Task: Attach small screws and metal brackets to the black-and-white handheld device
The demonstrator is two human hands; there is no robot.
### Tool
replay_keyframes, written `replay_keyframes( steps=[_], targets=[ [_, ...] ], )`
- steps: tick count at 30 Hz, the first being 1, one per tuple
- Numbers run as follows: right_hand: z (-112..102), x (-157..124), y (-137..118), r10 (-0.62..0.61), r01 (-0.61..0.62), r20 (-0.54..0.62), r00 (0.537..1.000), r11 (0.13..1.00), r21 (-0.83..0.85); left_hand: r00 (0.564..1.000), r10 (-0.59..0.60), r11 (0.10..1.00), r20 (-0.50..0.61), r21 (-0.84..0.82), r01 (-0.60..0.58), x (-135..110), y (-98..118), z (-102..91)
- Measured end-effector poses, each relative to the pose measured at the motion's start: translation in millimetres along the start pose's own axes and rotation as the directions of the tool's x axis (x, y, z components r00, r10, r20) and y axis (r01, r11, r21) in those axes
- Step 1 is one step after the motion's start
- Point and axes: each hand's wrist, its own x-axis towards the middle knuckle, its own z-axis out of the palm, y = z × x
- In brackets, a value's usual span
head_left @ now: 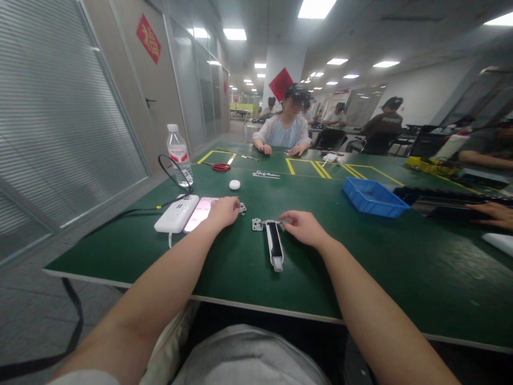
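Observation:
My left hand (225, 212) is closed, its fingertips at a small metal bracket with holes (242, 208) just above the tabletop. To the right, my right hand (303, 225) has its thumb and index finger slightly apart, beside the end of another metal piece. Between the hands lies a slim white tool with a black panel (274, 243), its narrow end toward me. A metal hinge plate with holes (257, 224) sits at the tool's far end, its arm running across toward my right fingertips. Whether those fingertips touch it is too small to tell.
On the green table (236, 278) are a phone (199, 215), a white power bank (176, 215), a water bottle (178, 158), a white earbud case (234, 185), red-handled scissors (221, 167), metal strips (265, 175) and a blue tray (374, 198). A person (284, 128) sits opposite.

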Motion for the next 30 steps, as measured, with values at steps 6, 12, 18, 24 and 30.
replay_keyframes(
  steps=[6,12,18,24,30],
  targets=[
    [0,0,1,-0.009,0.009,-0.028,1.0,1.0,-0.003,0.996,-0.046,0.988,-0.071,-0.148,0.035,5,-6,3.2],
    [-2,1,-2,0.002,0.009,-0.174,0.985,0.998,0.063,0.967,0.14,0.949,-0.215,-0.248,-0.192,-2,13,-0.9],
    [1,2,-5,0.051,0.009,-0.259,0.965,0.975,0.224,0.911,0.37,0.831,-0.182,-0.374,-0.412,-18,45,-2.8],
    [9,2,-15,0.024,0.061,-0.155,0.988,0.855,0.516,0.832,0.523,0.761,-0.183,-0.339,-0.553,-24,55,1.4],
    [5,4,-15,0.055,0.058,-0.179,0.982,0.82,0.57,0.843,0.524,0.776,-0.123,-0.339,-0.532,-25,53,2.4]
  ],
)
